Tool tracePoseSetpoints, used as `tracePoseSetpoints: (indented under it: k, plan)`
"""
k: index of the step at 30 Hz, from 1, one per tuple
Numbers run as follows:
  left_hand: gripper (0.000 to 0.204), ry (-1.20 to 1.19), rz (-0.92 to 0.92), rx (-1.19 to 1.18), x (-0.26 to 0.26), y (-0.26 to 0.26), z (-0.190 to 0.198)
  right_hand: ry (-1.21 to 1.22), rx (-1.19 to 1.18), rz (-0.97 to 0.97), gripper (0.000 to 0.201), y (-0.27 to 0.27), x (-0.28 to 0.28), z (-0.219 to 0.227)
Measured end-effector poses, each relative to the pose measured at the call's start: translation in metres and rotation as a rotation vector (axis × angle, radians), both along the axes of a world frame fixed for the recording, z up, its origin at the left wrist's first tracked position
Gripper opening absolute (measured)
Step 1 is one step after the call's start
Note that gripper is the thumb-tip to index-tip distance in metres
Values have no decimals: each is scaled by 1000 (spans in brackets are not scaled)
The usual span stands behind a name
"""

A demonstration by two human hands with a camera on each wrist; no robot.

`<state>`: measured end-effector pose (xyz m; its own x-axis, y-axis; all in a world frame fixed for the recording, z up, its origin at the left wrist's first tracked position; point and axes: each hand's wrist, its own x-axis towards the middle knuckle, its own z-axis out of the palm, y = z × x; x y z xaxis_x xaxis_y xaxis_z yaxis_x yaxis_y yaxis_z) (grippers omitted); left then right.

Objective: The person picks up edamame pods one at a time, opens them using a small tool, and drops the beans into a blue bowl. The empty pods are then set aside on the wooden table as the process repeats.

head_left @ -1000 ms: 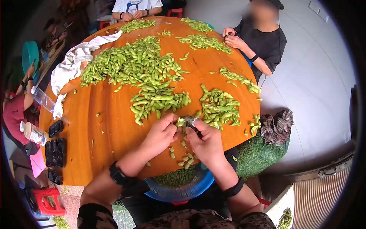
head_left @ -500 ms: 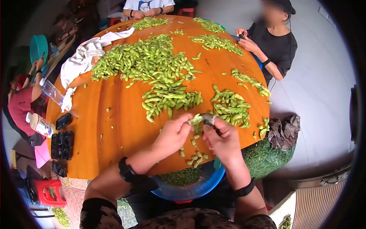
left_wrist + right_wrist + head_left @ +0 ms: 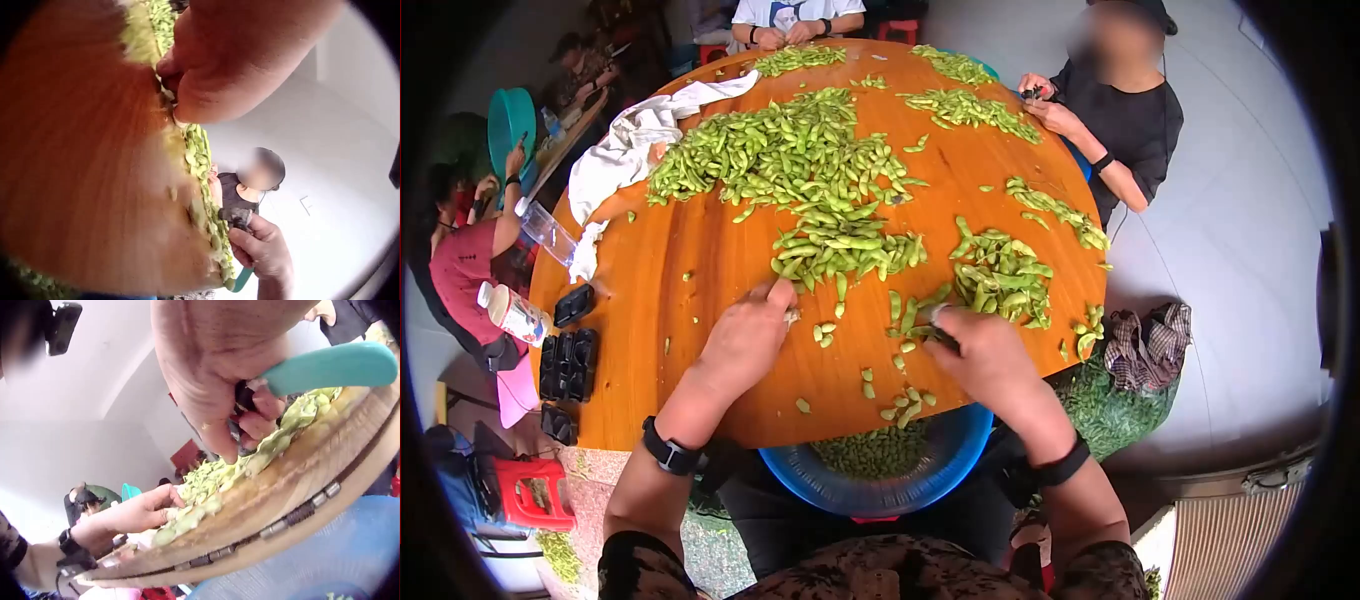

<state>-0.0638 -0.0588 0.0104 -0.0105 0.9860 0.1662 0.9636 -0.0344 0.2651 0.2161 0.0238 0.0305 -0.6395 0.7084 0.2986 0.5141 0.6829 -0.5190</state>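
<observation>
My left hand [image 3: 745,335] rests low over the table, its curled fingertips right at the near edge of a heap of green soybean pods [image 3: 850,245]. Whatever may lie between those fingertips is hidden, so I cannot tell if they hold a pod. In my right hand [image 3: 990,350] I grip a tool with a teal handle [image 3: 331,367]; its working end is covered by my fingers. A dark grey piece [image 3: 236,217] shows at that thumb. Pods [image 3: 908,312] lie beside the right fingertips, next to a second heap [image 3: 1005,280]. Shelled beans [image 3: 908,404] are scattered near the table's front edge.
Below the edge stands a blue basin [image 3: 950,480] of beans. A white cloth [image 3: 620,150], bottles [image 3: 515,315] and black trays [image 3: 568,365] lie left. Across the round wooden table [image 3: 700,390] other people work at pods. A filled green sack [image 3: 1115,410] stands right.
My hands were together at a pod in front of me. They have since parted, the left going left to the big heap, the right staying beside the right heap with the tool.
</observation>
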Motion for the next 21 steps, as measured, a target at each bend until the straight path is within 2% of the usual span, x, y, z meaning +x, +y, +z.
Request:
tracePoseSetpoints:
  k: [1,3,5,7,9,10,12,15,17,19,21]
  plan:
    - [24,-8,-12,14,-1,-1,-4,-114,28,41,17,-1,-3,-3]
    - [22,-12,1,22,0,-2,-6,-95,24,25,16,2,-4,-6]
    - [20,-16,14,38,1,-3,-4,-182,89,-147,13,15,3,-7]
    - [20,-35,25,-45,7,-8,-2,-301,113,-214,12,31,10,-7]
    - [20,-77,-11,-57,19,-14,-3,-140,233,-100,14,32,4,-4]
    - [19,-117,-47,-72,26,-18,-3,-139,233,-100,14,27,-5,1]
    - [19,-148,-87,-103,39,-25,1,-142,82,113,17,15,-25,12]
    - [23,-196,-100,-191,59,-35,6,-213,62,134,21,17,-35,-2]
    - [29,-255,-200,5,66,-39,5,-229,24,113,21,22,-27,5]
    - [29,-292,-197,-85,69,-42,13,-197,69,-34,21,30,-9,-5]
    - [25,-340,-228,-101,72,-44,14,-124,156,-27,21,37,10,-12]
